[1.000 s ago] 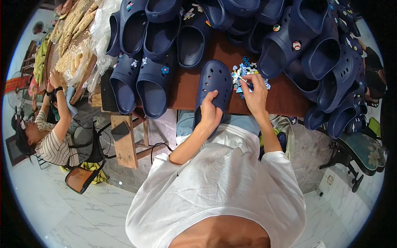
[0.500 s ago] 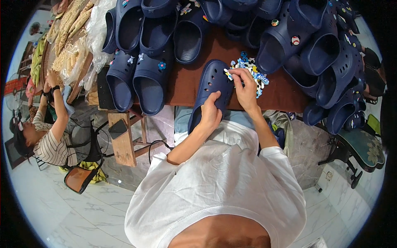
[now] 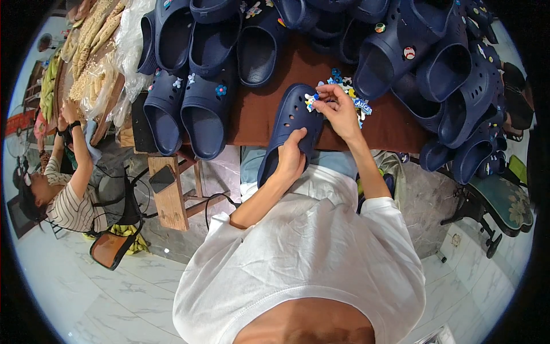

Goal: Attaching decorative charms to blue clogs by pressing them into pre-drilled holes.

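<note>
A navy foam clog (image 3: 285, 121) with holes in its upper lies on the table edge, toe pointing away. My left hand (image 3: 293, 156) grips it by the side of its opening, thumb on top. With fingertips pinched, my right hand (image 3: 339, 109) holds a small colourful shoe charm (image 3: 311, 102) at the right side of the clog's toe. Its exact shape is partly hidden by the fingers. Just beyond that hand spreads a pile of blue, white and yellow charms (image 3: 362, 105).
Navy clogs (image 3: 207, 123) with charms stand left, and more clogs (image 3: 378, 69) are heaped right on the brown tabletop (image 3: 252, 117). A phone (image 3: 162, 179) lies on a wooden stool (image 3: 167, 206). At far left a person (image 3: 71, 189) in stripes reaches toward a corn-filled basket (image 3: 117, 103).
My right hand has shifted slightly left with the charm, bringing it over the clog's toe. The left hand keeps its grip on the clog.
</note>
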The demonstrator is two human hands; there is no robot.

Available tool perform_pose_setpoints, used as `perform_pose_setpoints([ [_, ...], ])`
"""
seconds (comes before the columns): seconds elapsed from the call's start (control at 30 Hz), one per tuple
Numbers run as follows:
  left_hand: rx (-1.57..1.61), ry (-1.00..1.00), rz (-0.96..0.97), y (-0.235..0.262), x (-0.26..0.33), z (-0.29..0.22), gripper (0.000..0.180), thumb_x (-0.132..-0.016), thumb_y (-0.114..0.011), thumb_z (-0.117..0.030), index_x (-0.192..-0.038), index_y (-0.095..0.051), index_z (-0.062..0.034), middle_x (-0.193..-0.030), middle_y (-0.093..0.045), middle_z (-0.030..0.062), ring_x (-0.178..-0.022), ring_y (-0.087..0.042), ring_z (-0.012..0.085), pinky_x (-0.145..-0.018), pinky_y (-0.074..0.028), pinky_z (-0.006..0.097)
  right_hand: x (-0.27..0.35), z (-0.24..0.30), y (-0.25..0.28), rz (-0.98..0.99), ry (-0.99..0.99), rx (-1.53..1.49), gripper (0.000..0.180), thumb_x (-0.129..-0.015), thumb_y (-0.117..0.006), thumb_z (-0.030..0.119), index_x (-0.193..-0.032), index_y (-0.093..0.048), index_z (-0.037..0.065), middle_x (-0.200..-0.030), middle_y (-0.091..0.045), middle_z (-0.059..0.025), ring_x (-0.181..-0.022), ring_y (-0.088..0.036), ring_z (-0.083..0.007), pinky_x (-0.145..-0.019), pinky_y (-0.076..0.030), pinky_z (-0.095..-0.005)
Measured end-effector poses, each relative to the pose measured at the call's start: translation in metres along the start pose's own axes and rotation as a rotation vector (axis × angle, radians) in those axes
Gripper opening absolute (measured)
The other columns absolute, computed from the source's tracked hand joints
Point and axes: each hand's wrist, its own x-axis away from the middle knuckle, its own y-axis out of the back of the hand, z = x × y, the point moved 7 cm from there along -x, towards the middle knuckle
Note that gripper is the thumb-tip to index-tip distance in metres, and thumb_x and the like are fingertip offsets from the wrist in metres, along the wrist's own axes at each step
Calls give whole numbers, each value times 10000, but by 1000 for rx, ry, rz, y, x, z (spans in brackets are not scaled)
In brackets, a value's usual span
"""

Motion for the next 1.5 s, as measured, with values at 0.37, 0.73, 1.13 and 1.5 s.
perform_pose_setpoints([
  [0.37,-217,-74,22,8,3,4,355,-879,-624,-23,-1229,-573,4,-1149,-628,68,-1010,-606,178,-913,-490,319,-18,2,9,386,-159,128,550,-866,-765,89,-1362,-552,-14,-1318,-594,-104,-1179,-584,-208,-983,-511,-337],
  [0.73,-439,-97,26,9,3,1,314,-884,-630,-107,-1181,-598,-12,-1091,-588,33,-940,-543,142,-857,-460,304,-30,9,8,471,-208,193,484,-853,-777,96,-1264,-547,-20,-1124,-640,-118,-1065,-633,-178,-903,-540,-301],
  [1.13,-138,88,-28,12,-5,-7,380,-823,-600,-3,-1201,-586,27,-1100,-680,125,-963,-681,247,-892,-558,370,-17,4,3,234,-80,147,413,-807,-813,93,-1185,-666,15,-1089,-676,-55,-984,-657,-150,-845,-554,-284],
  [1.5,19,122,88,1,-8,-3,350,-765,-584,20,-1112,-599,59,-1050,-664,109,-922,-665,223,-866,-551,354,-11,16,2,208,112,385,234,-833,-794,116,-1024,-711,10,-1105,-674,-87,-995,-662,-176,-812,-559,-294],
])
